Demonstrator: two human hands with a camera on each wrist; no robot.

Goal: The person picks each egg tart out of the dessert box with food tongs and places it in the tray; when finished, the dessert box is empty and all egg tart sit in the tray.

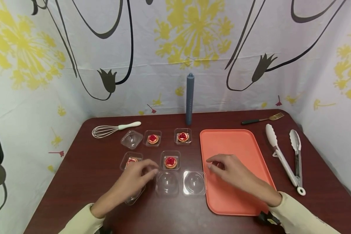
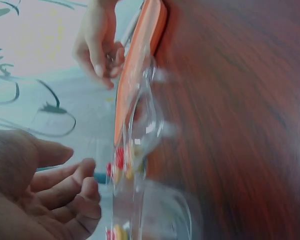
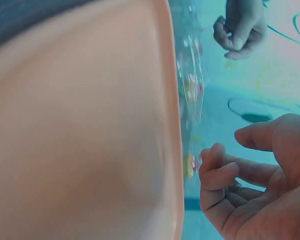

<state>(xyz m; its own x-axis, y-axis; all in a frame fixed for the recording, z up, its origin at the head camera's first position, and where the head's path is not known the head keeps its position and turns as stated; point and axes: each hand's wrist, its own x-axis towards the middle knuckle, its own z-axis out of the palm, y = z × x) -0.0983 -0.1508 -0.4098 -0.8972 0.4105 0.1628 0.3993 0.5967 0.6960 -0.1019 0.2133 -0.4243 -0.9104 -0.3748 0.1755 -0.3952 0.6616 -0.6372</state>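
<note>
My left hand [image 1: 134, 177] hovers over the near-left clear plastic containers, fingers loosely curled and holding nothing. Partly behind it are a red-topped tart [image 1: 131, 161] and a clear plastic piece [image 1: 134, 198]. Just to its right, another tart [image 1: 171, 162] sits in an open container, with a clear lid [image 1: 167, 184] in front. My right hand [image 1: 229, 167] hangs above the orange tray [image 1: 237, 203], its fingers bent and nothing in them. Between the hands lies a second clear domed piece [image 1: 194, 183], touching or close to the tray's left edge. In the right wrist view, the right hand [image 3: 260, 185] is empty.
Farther back, two tarts [image 1: 153, 139] [image 1: 183, 136] sit in clear containers beside a clear piece [image 1: 131, 139]. A whisk [image 1: 115, 128] lies at the back left, a blue stick [image 1: 189, 99] stands at the back. A fork [image 1: 263, 119] and tongs [image 1: 283, 161] lie right.
</note>
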